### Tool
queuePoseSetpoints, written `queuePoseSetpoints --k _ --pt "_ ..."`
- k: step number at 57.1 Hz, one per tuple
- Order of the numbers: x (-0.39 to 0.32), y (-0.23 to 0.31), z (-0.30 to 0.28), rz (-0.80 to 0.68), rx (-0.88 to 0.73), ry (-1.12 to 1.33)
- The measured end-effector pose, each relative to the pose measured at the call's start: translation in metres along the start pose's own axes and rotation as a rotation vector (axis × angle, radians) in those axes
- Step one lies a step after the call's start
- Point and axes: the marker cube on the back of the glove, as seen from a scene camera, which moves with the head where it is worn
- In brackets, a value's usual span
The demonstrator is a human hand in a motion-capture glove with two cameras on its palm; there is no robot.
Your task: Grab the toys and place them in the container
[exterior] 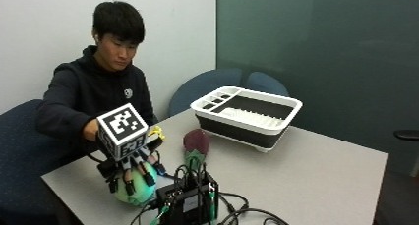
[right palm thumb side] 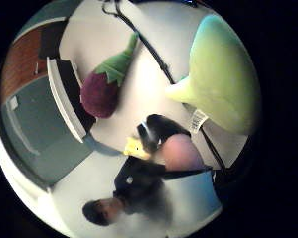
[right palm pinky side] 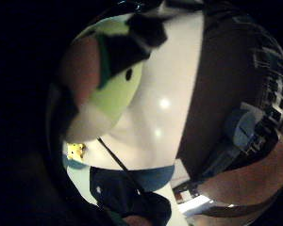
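My gloved right hand is at the table's near left corner, fingers curled down over a round light-green plush toy and gripping it. The toy seems to rest on the table. It fills much of both palm views, with its black eye and white tag showing. A purple eggplant plush with a green leaf top lies between the hand and the container. The container, a black tub with a white rim, stands at the table's far side. A small yellow toy lies just behind the hand.
A black electronics box with wires sits at the table's front edge beside the hand. Blue chairs stand behind the table. The person's bare left hand is not in sight. The grey tabletop stretches to the right.
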Motion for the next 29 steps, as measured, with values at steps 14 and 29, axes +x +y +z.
queuePoseSetpoints --k 14,29 --pt "0.008 -0.033 0.017 -0.011 0.01 0.135" --pt "-0.006 -0.042 0.016 -0.061 0.203 0.176"
